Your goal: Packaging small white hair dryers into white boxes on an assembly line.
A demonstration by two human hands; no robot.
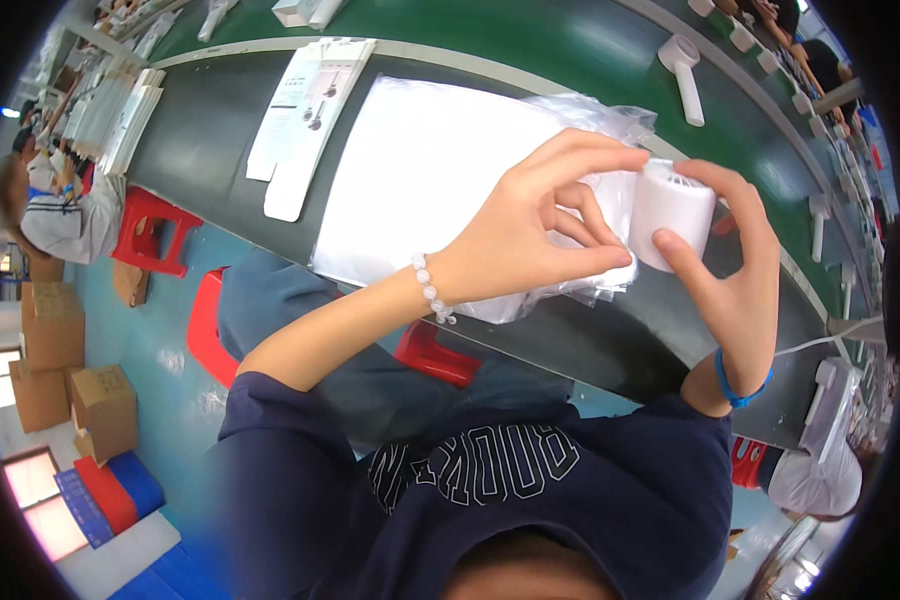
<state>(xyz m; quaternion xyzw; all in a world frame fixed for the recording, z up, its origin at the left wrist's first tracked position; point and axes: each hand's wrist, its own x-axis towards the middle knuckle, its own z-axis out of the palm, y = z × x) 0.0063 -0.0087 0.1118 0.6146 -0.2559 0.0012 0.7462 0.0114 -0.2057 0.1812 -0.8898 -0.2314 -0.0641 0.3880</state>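
Observation:
My right hand (735, 240) grips a white cylindrical device (672, 212) with a slotted vent at its upper end, thumb on its side and index finger on the top rim. Close against it on the left, my left hand (560, 215) is curled, its index fingertip reaching the device's upper edge. Its thumb and another finger come together at the edge of a clear plastic bag (582, 292); how far the bag reaches round the device is hard to see. Beneath my left hand lies a broad stack of white sheets or bags (420, 170) on the dark table (210, 130).
Flat printed cartons (310, 120) lie left of the white stack. Beyond the table edge, a green belt (590, 50) carries white handled devices (682, 75). A red stool (155, 230), cardboard boxes (105, 405) and a seated person (75, 220) are at left; another person (820, 480) sits at right.

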